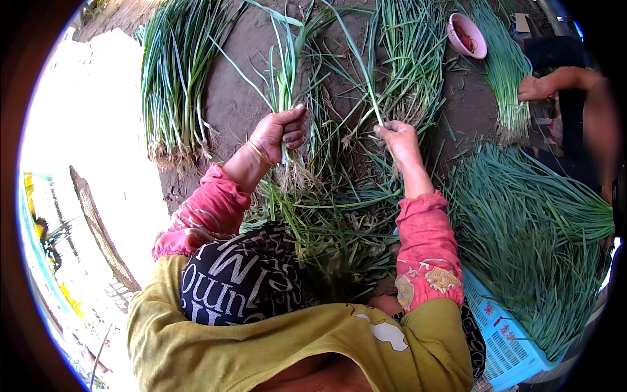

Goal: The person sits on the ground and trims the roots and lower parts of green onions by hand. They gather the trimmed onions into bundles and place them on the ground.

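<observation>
My left hand (280,133) is closed around a small bunch of green onions (286,81), their roots hanging below the fist and the leaves pointing away from me. Between the thumb and fingers of my right hand (399,139) is a single green onion stalk (371,93), its long leaf reaching up and away. The stalk's lower end is partly hidden by that hand. Under and between both hands lies a heap of loose leaves and trimmings (338,230), spread over the ground and close to my knees.
Bundled green onions (179,83) lie far left, with another pile (411,54) beyond my right hand. A pink bowl (468,36) sits at the upper right. A blue plastic crate (507,338) heaped with green onions (529,245) stands at right. A co-worker's hand (531,89) touches another bundle.
</observation>
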Motion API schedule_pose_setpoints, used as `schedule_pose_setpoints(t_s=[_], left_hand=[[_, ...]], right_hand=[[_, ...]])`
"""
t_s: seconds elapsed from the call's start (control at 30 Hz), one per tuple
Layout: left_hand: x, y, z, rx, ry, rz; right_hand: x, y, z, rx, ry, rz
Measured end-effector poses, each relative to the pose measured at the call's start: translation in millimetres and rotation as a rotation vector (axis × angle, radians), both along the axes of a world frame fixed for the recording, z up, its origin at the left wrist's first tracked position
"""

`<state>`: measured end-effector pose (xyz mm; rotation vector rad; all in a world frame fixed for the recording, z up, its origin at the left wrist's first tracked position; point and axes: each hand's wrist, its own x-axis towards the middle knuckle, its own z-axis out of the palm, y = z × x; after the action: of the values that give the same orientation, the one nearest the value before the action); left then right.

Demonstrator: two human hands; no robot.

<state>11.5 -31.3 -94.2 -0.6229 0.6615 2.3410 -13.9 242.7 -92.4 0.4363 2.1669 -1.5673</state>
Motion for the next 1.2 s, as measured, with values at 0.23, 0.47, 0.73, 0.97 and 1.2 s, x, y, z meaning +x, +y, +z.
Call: schedule_pose_setpoints(t_s=[0.23, 0.47, 0.73, 0.97, 1.2], left_hand=[[19.3, 39.6, -3.3, -0.388, -0.001, -0.16], [19.2, 25.7, -14.9, -0.294, -0.025, -0.277], [12.2, 27.6, -1.5, -0.459, 0.052, -0.2], [12.2, 30.0, -7.6, -0.503, 0.011, -0.09], [-25.7, -0.4, 16.6, -0.276, 0.057, 0.117]], right_hand=[[92.8, -70.4, -2.1, -0.079, 0.066, 0.054], [85.9, -73.0, 3.9, 0.043, 0.33, -0.101], [99.0, -104.1, 9.0, -0.179, -0.006, 0.277], [142.9, -97.2, 39.2, 0.226, 0.236, 0.451], [164.2, -90.6, 40.4, 0.383, 0.442, 0.719]])
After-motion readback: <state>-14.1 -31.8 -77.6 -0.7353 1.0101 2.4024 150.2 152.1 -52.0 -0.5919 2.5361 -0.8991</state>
